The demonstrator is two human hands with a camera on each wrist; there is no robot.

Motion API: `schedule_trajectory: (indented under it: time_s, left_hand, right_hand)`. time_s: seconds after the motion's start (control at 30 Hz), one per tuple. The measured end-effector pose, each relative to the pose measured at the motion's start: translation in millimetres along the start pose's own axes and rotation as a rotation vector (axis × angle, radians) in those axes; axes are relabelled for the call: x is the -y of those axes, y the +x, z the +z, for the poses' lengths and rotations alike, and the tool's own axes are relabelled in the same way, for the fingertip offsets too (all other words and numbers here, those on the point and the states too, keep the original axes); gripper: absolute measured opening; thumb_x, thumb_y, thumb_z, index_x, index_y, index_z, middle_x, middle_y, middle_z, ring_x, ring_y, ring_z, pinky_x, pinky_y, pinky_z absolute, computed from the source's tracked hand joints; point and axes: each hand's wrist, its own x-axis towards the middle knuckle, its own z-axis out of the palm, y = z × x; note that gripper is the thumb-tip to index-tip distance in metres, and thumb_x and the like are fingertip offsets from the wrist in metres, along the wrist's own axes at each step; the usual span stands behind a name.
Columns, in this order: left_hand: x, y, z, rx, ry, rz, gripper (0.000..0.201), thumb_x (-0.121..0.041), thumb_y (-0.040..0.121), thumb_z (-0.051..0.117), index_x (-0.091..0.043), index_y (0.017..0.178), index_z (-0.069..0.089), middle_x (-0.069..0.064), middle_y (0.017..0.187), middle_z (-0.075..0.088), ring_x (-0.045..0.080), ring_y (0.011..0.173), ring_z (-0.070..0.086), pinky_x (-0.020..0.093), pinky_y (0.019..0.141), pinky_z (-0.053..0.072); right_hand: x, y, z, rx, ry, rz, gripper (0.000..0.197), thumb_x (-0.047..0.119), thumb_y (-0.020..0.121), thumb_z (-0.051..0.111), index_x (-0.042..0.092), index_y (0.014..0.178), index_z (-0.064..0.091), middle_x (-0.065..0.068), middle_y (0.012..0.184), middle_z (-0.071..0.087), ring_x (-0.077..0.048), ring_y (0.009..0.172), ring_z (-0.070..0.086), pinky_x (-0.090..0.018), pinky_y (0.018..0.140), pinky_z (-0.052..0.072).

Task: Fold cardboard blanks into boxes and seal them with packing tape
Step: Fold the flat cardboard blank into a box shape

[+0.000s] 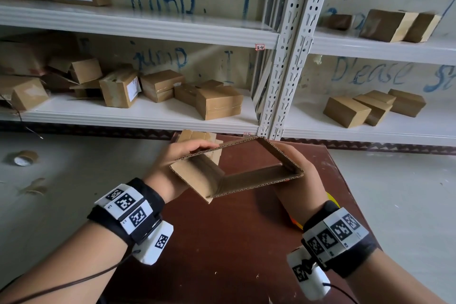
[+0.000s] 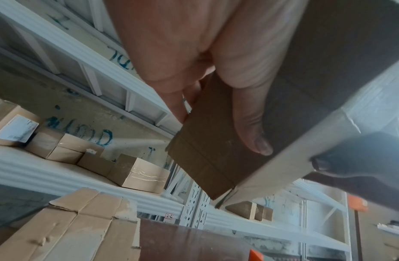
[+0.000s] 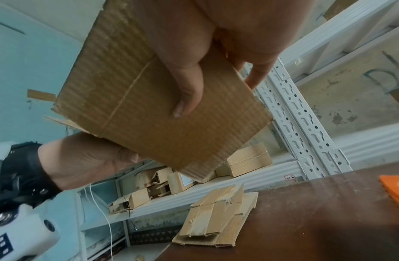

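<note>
only wrist-side: orange dispenser (image 3: 393,187) beside blanks (image 3: 216,220)

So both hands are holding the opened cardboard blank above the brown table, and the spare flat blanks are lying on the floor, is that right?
Not quite. Both hands, left hand and right hand, do hold the opened blank above the table, but the spare flat blanks lie on the table's far edge, as the right wrist view shows.

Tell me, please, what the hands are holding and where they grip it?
Both hold one opened cardboard blank: the left hand grips its left side panel, the right hand its right side panel.
</note>
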Motion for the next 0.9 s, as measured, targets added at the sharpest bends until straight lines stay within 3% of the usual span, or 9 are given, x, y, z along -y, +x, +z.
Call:
schedule_trajectory:
  time_s: [0.1, 0.23, 0.33, 0.4, 0.6, 0.73, 0.8, 0.87, 0.9]
  left_hand:
    - [-2.6, -1.2, 4.2, 0.046, -0.073, -0.081, 0.035, 0.007, 0.093, 0.053, -0.014, 0.106, 0.077, -0.007, 0.108, 0.079, 0.005, 0.106, 0.07, 0.021, 0.093, 0.05]
    - [-7.3, 5.2, -0.4, 0.058, -0.015, -0.051, 0.048, 0.013, 0.094, 0.05, -0.022, 0.102, 0.081, -0.006, 0.106, 0.078, 0.004, 0.108, 0.07, 0.016, 0.091, 0.05]
    - [-0.3, 25.0, -12.3, -0.052, 0.007, -0.24, 0.019, -0.013, 0.098, 0.063, -0.017, 0.103, 0.081, -0.005, 0.101, 0.079, 0.014, 0.117, 0.069, 0.022, 0.086, 0.053]
    - [-0.8, 27.6, -14.5, -0.136, -0.073, -0.326, 0.024, -0.018, 0.103, 0.057, -0.022, 0.104, 0.08, -0.008, 0.102, 0.08, 0.01, 0.115, 0.07, 0.025, 0.087, 0.053]
    - [-13.5, 14.9, -3.2, -0.178, -0.284, -0.281, 0.032, -0.019, 0.108, 0.047, -0.026, 0.112, 0.077, 0.002, 0.117, 0.076, 0.012, 0.104, 0.075, 0.022, 0.066, 0.06]
    - [-26.2, 11.9, 9.1, -0.156, -0.516, -0.279, 0.015, -0.014, 0.094, 0.065, -0.025, 0.086, 0.071, 0.0, 0.08, 0.062, 0.011, 0.072, 0.061, 0.027, 0.071, 0.048]
    - [-24.0, 11.6, 8.7, -0.133, -0.481, -0.274, 0.046, 0.012, 0.08, 0.065, -0.032, 0.095, 0.066, -0.007, 0.087, 0.061, -0.002, 0.075, 0.061, 0.021, 0.077, 0.052]
    - [-15.3, 12.9, 7.3, -0.141, -0.4, -0.255, 0.049, 0.008, 0.073, 0.059, -0.03, 0.104, 0.061, -0.004, 0.097, 0.064, -0.005, 0.082, 0.064, 0.013, 0.077, 0.053]
    - [-16.8, 10.4, 9.5, -0.172, -0.379, -0.229, 0.039, 0.0, 0.074, 0.057, -0.026, 0.102, 0.063, 0.003, 0.096, 0.064, 0.005, 0.082, 0.063, 0.019, 0.077, 0.052]
  right_hand:
    - [5.6, -0.9, 3.9, -0.026, 0.02, -0.024, 0.071, 0.003, 0.075, 0.069, 0.039, 0.135, 0.056, 0.01, 0.129, 0.068, -0.01, 0.123, 0.063, -0.029, 0.107, 0.047]
    - [5.8, -1.4, 4.5, 0.007, -0.004, -0.061, 0.076, -0.004, 0.075, 0.081, 0.028, 0.141, 0.059, 0.006, 0.134, 0.066, -0.012, 0.128, 0.061, -0.021, 0.109, 0.043]
    - [8.3, -2.5, 6.2, -0.033, 0.013, -0.1, 0.061, 0.018, 0.077, 0.073, 0.015, 0.137, 0.064, 0.007, 0.131, 0.066, -0.007, 0.125, 0.059, -0.009, 0.107, 0.039]
    - [12.6, -3.6, 8.4, -0.061, 0.033, -0.083, 0.063, 0.03, 0.077, 0.062, 0.015, 0.138, 0.064, 0.008, 0.13, 0.065, -0.005, 0.124, 0.059, -0.006, 0.106, 0.037]
    - [3.2, -5.4, 12.3, -0.05, 0.067, -0.012, 0.11, -0.01, 0.077, 0.081, 0.043, 0.157, 0.027, 0.005, 0.141, 0.061, -0.01, 0.128, 0.061, -0.031, 0.113, 0.045]
    - [0.8, -4.5, 14.3, -0.072, 0.047, 0.0, 0.095, -0.007, 0.076, 0.084, 0.022, 0.157, 0.043, 0.016, 0.139, 0.055, 0.01, 0.132, 0.047, -0.021, 0.116, 0.038]
    - [1.0, -5.1, 17.2, -0.096, 0.0, 0.039, 0.08, -0.004, 0.076, 0.086, 0.01, 0.148, 0.055, 0.022, 0.124, 0.056, 0.011, 0.118, 0.05, -0.017, 0.105, 0.044]
    - [0.5, -5.7, 20.4, -0.095, -0.019, 0.066, 0.071, -0.001, 0.076, 0.087, 0.006, 0.141, 0.058, 0.023, 0.114, 0.055, 0.005, 0.109, 0.052, -0.012, 0.095, 0.043]
    - [0.0, -6.0, 21.6, -0.083, -0.029, 0.067, 0.071, 0.0, 0.077, 0.087, 0.005, 0.141, 0.057, 0.018, 0.114, 0.056, 0.0, 0.11, 0.052, -0.014, 0.095, 0.043]
